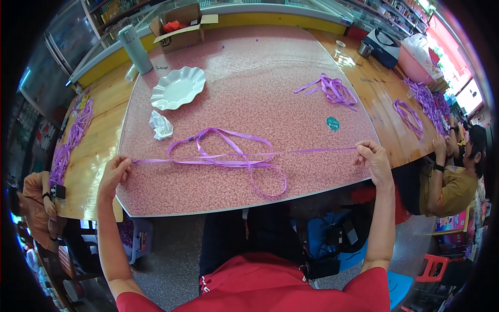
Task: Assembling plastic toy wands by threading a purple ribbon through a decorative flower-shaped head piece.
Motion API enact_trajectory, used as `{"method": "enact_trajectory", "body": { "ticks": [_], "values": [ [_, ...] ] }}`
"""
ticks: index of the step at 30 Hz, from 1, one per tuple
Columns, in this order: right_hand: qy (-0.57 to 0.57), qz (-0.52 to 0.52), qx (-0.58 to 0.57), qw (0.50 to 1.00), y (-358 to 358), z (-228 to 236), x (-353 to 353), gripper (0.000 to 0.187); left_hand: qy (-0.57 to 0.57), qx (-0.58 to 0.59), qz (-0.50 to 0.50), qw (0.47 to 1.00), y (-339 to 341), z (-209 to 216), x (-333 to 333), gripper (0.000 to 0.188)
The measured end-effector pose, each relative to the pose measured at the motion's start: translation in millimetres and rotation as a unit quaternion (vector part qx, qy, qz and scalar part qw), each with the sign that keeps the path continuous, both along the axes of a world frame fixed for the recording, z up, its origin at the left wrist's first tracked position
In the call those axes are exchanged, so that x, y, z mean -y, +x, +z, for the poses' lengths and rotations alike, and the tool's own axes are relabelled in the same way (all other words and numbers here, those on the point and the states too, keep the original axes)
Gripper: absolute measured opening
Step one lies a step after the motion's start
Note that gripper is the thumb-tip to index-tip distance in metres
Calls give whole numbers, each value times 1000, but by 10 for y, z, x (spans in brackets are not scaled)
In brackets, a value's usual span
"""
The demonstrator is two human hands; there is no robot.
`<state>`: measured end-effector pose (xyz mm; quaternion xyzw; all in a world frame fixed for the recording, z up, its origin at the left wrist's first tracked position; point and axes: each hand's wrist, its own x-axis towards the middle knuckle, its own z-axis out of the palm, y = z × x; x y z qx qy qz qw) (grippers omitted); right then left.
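A purple ribbon runs between my hands, low across the near part of the pink speckled tabletop. My left hand is closed in a pinch on its left end, over the table's left edge. At the right, my right hand pinches the other end between thumb and fingers. The middle of the ribbon lies in loose loops on the tabletop, with one loop curling toward me. Just left of those loops sits a crumpled white tissue.
Beyond the tissue is a scalloped pale plate. A green flask and an opened cardboard box stand behind it. Another purple ribbon bundle lies far right. Two people sit at the sides, near purple ribbon piles.
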<state>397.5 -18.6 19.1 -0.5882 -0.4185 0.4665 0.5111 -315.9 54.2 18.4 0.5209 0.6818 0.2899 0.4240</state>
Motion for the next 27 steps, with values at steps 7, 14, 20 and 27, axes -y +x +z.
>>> {"method": "enact_trajectory", "body": {
  "ticks": [7,14,20,27],
  "values": [
    [83,19,-87,993,-465,230,271,16,343,12,35,939,947,-185,186,24],
    [155,80,-59,983,-1159,551,490,15,122,209,-497,833,3260,110,977,45],
    [160,91,-81,980,-1351,501,699,15,25,569,-313,760,4056,69,1071,62],
    [165,21,-171,971,-935,181,741,10,13,680,-90,728,3035,3,335,31]
  ]
}}
